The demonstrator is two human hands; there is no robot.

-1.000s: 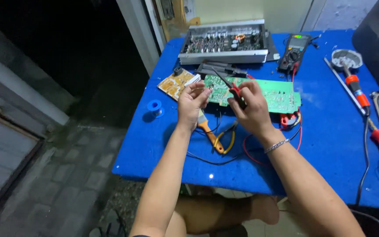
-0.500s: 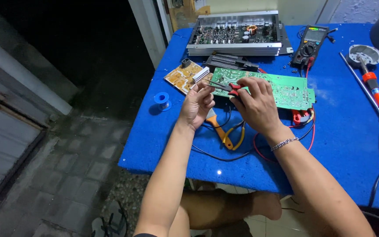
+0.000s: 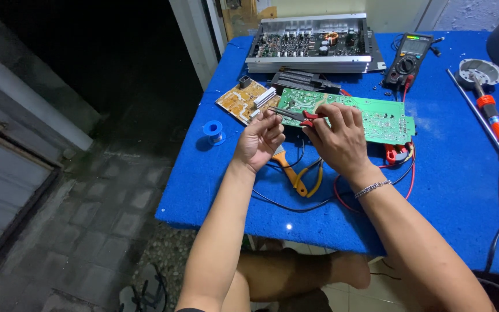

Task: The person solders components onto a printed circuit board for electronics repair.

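Note:
My right hand [image 3: 339,138] grips small red-handled pliers [image 3: 295,117], their tips pointing left over the edge of a green circuit board [image 3: 376,115] on the blue table [image 3: 446,190]. My left hand [image 3: 259,140] is raised just left of the plier tips, fingers pinched together; whether it holds a small part I cannot tell. A tan circuit board [image 3: 240,99] lies beyond my left hand. Yellow-handled pliers [image 3: 301,179] lie on the table under my hands.
A solder spool [image 3: 214,130] sits near the table's left edge. At the back stand a silver amplifier chassis [image 3: 313,43], a black heatsink [image 3: 301,80] and a multimeter [image 3: 408,53]. A soldering iron [image 3: 492,115] lies at the right. Red and black wires trail under my right wrist.
The view has shifted slightly, so everything sits lower in frame. My hands stay together at the green board's left edge; the pliers remain in my right hand.

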